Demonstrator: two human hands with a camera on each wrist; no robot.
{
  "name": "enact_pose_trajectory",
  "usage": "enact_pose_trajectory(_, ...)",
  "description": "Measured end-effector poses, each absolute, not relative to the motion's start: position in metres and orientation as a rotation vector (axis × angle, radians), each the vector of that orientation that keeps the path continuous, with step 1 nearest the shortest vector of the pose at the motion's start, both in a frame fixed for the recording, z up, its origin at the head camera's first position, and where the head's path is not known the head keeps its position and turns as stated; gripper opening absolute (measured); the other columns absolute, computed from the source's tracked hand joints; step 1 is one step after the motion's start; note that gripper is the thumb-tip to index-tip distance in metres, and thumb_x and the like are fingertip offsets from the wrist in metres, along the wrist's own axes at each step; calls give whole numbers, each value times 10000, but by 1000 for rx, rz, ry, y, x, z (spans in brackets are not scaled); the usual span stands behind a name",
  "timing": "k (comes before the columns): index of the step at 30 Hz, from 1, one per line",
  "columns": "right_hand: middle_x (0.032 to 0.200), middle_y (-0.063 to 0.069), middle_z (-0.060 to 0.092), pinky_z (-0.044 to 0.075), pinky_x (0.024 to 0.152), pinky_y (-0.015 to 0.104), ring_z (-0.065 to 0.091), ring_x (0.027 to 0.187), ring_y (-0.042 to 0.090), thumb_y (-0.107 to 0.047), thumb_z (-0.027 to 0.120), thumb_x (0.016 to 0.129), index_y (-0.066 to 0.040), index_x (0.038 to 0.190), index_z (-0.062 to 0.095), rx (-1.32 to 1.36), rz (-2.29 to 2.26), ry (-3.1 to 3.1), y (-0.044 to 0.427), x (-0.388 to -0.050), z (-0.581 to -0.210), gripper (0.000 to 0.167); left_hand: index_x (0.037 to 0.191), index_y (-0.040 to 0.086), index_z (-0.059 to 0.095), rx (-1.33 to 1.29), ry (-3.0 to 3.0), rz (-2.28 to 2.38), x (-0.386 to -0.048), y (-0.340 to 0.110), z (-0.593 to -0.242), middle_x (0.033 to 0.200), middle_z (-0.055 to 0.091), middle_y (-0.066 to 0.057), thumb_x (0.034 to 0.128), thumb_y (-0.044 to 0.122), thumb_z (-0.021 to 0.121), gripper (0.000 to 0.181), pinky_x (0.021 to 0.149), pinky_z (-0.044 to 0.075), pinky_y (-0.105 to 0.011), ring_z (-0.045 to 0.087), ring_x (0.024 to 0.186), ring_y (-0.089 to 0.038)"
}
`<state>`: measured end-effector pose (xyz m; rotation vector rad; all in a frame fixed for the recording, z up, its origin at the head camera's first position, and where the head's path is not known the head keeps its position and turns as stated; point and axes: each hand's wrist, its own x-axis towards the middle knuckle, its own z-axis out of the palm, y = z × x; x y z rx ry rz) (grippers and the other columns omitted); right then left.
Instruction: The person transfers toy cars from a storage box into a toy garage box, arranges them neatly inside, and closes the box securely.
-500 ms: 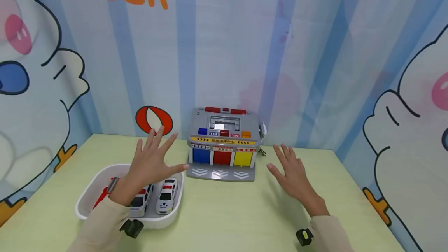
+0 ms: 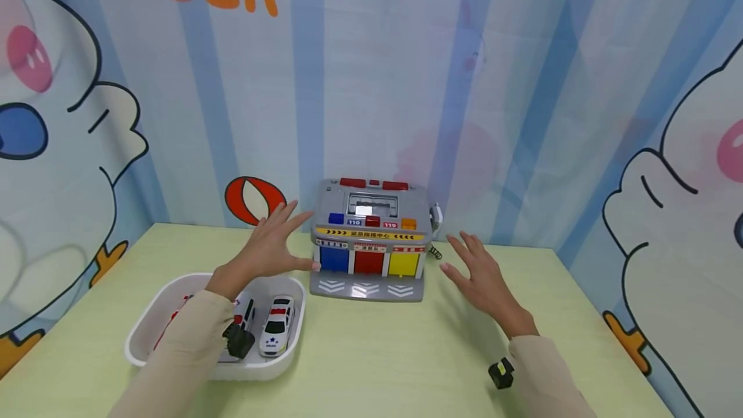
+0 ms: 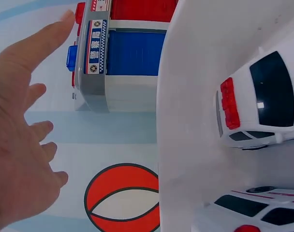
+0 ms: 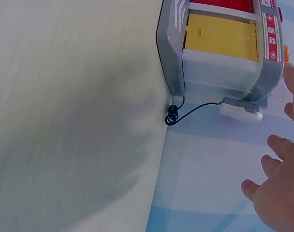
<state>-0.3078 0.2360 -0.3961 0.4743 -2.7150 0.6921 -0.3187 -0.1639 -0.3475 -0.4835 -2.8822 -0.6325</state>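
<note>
A grey toy station [image 2: 371, 231] with blue, red and yellow doors stands at the back of the table. My left hand [image 2: 261, 250], fingers spread, is at its left side, thumb tip near the blue door [image 2: 335, 259]; whether it touches cannot be told. My right hand [image 2: 484, 279] hovers to the right of the station with fingers apart and holds nothing. On the station's right side hangs a white handset [image 4: 240, 110] on a coiled black cord [image 4: 172, 115].
A white tub [image 2: 136, 334] stands at the left, under my left forearm. In it lie a white police car [image 2: 277, 328], another white vehicle [image 2: 246, 315] and a red thing partly hidden by my sleeve. A printed curtain [image 2: 377, 82] hangs behind the table.
My left hand has moved forward and right from over the tub toward the station's left side. My right hand has shifted slightly left and up. The station and tub stay in place.
</note>
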Motion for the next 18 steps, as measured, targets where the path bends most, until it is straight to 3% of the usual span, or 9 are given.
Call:
enact_pose_trajectory(7, 1645, 206, 231, 186, 1154, 730, 153, 1526, 446, -370, 576, 1008, -144, 1557, 355, 473, 714, -2736, 228, -320, -392, 633, 1544, 161, 383, -532, -2899, -655, -332, -156, -343, 1674, 145, -185, 711, 464, 864, 1009, 1201, -4, -686, 43, 1545, -437)
enact_pose_trajectory(18, 1646, 175, 252, 223, 1170, 686, 192, 1525, 421, -307, 547, 1030, -144, 1545, 384, 520, 790, -2690, 221, -341, -388, 564, 1513, 131, 438, -604, -2871, -647, -355, -148, -339, 1669, 161, -191, 754, 462, 835, 918, 1216, 47, -667, 59, 1543, -434)
